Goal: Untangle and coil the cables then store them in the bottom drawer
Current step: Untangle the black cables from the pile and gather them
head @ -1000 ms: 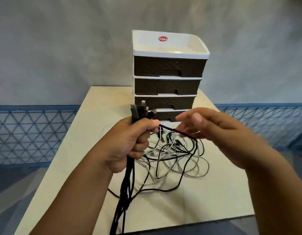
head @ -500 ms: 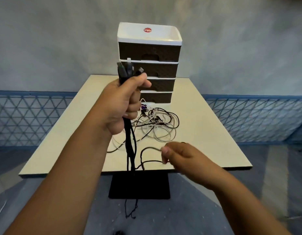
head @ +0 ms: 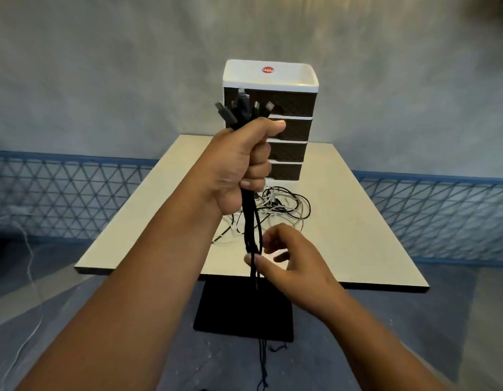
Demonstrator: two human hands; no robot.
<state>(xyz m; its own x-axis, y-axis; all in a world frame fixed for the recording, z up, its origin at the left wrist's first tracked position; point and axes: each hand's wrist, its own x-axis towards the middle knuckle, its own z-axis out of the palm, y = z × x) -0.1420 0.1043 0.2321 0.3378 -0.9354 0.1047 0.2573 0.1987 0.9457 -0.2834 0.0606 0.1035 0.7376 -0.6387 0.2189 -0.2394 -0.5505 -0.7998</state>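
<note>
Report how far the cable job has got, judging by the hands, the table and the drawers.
Done: several black cables pulled free, plug ends gathered in the left hand, tails hanging to the floor. In hand: the right hand is at the hanging strands below; whether it grips them is unclear. Left: a tangle of white and black cables lies on the table, nothing is coiled, and the bottom drawer looks closed.

Grey mottled wall [head: 103, 66], blue lattice railing [head: 61, 198], cream table [head: 357, 221], grey floor [head: 385, 334]
</note>
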